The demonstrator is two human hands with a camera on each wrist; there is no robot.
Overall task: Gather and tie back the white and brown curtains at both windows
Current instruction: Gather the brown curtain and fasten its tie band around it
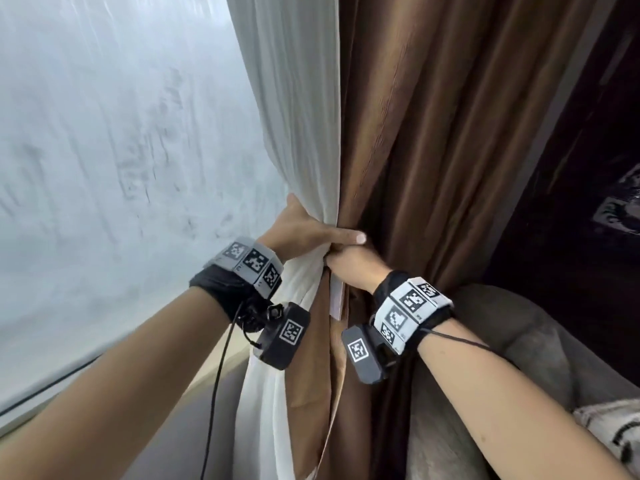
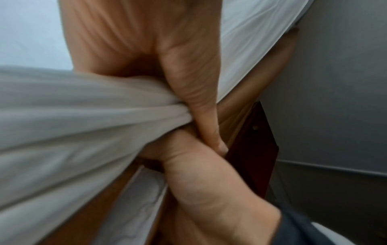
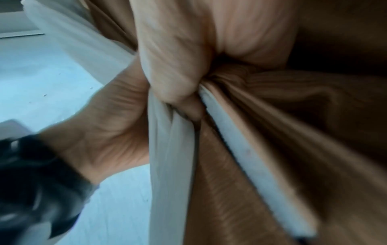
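Head view looks at a fogged, pale window pane [image 1: 114,161] on the left, with a white curtain [image 1: 294,109] hanging at its right edge and a brown curtain [image 1: 446,133] in heavy folds just beside it; a grey sofa arm [image 1: 519,327] sits low on the right, against a dark wall. Both curtains are drawn together into one bunch at mid-height, beside the window. The left hand [image 1: 304,230] reaches in from the window side, its fingers wrapped behind the white curtain and its thumb laid flat across the front of the gathered cloth. The right hand [image 1: 353,268] sits directly below it, touching it, fingers curled tightly into the bunch where white and brown cloth meet. Both forearms are raised, each wrist wearing a black strap with printed markers.
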